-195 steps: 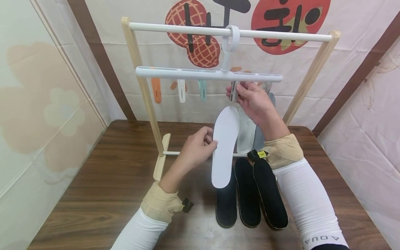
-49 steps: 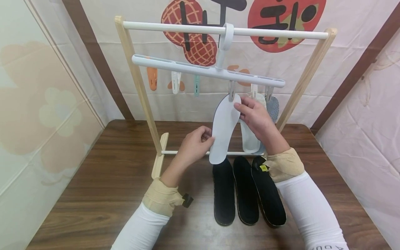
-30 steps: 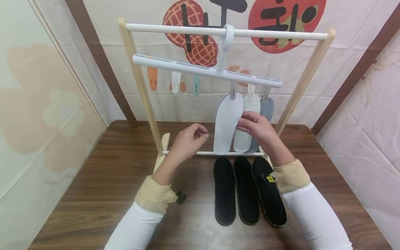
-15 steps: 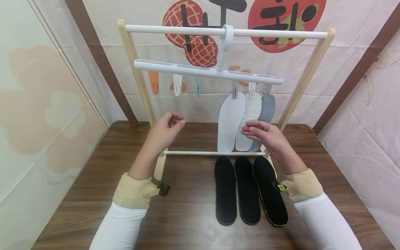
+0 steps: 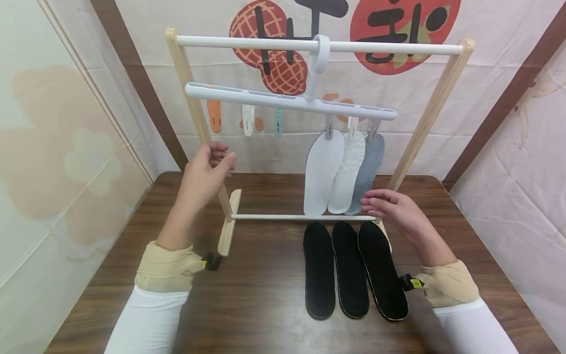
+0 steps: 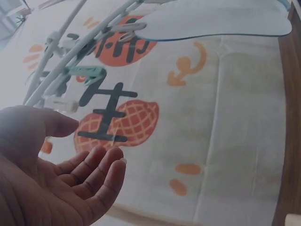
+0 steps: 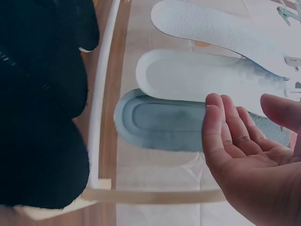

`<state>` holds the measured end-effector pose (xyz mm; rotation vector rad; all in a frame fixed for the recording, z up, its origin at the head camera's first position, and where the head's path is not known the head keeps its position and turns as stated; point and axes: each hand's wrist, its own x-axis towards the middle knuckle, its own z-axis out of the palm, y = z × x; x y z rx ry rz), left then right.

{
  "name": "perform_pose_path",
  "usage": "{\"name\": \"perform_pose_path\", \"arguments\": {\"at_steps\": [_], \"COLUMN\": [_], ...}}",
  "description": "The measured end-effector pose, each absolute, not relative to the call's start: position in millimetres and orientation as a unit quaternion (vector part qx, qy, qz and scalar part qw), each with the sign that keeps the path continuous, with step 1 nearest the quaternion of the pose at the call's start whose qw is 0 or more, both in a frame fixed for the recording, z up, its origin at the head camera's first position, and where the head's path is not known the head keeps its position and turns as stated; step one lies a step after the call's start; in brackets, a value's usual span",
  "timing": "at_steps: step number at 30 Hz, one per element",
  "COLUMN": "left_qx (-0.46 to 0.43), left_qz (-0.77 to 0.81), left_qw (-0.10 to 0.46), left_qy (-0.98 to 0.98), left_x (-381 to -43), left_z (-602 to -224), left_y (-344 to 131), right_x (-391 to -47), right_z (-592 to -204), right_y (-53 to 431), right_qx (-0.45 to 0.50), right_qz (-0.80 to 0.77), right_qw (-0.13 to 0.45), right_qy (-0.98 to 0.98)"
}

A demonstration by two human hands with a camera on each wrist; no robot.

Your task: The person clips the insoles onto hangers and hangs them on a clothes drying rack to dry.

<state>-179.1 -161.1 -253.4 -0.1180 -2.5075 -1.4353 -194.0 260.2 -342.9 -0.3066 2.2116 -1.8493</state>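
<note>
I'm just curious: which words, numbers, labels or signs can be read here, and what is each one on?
"生": on the backdrop cloth, over a printed peanut; lies sideways in the head view.
Cloth's other large characters, including on the red round print: cut off or covered, not surely readable.
Yellow tag near the right cuff: too small to read.
Black insole: pale marks, too blurred.

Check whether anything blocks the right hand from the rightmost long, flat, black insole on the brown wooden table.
Nothing visible does: the right hand is empty, nothing lies on the rightmost black insole, and the slim white lower rod runs beyond its far end.
</note>
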Motion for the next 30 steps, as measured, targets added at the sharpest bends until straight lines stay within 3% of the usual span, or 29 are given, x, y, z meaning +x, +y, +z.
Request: {"name": "perform_pose_path", "arguments": {"at_steps": [30], "left_qx": [-0.047], "left_qz": [-0.501], "left_qw": [0.174], "left_qy": [-0.847], "left_x": [-177.7], "left_z": [-209.2], "left_y": [-168.4], "right_x": [-149.4], "right_z": [-383.8], "right_y": [284.4], "right_qx": [-0.037], "right_qz": [-0.509], "right_qw": [0.158], "right_qy": [0.845]}}
